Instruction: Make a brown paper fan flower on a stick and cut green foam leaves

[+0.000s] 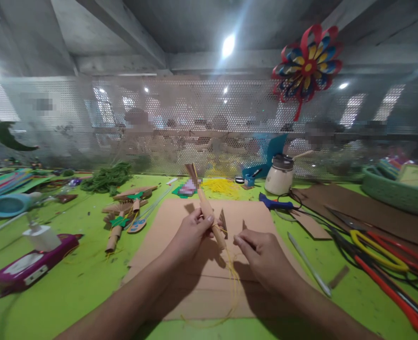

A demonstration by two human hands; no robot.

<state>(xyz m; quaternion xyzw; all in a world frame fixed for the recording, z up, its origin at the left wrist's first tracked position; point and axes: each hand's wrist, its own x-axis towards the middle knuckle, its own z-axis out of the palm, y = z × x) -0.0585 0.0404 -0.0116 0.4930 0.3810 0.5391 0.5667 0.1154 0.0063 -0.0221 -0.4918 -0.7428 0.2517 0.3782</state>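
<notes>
My left hand (191,232) is closed around a rolled brown paper stick (209,210) that has a fan of strips at its top end and tilts away from me. Thin yellow thread (232,276) hangs from the stick's lower end onto the cardboard sheet (251,215). My right hand (261,252) is pinched on this thread just right of the stick. Both hands hover over the cardboard on the green table (70,283).
Several finished paper sticks (122,217) lie at left, beside a purple case (31,264) and green yarn (107,177). Red and yellow scissors (386,255), a pen (310,264), a white pot (280,174), a green basket (396,186) sit right. A paper flower (306,61) hangs on the mesh.
</notes>
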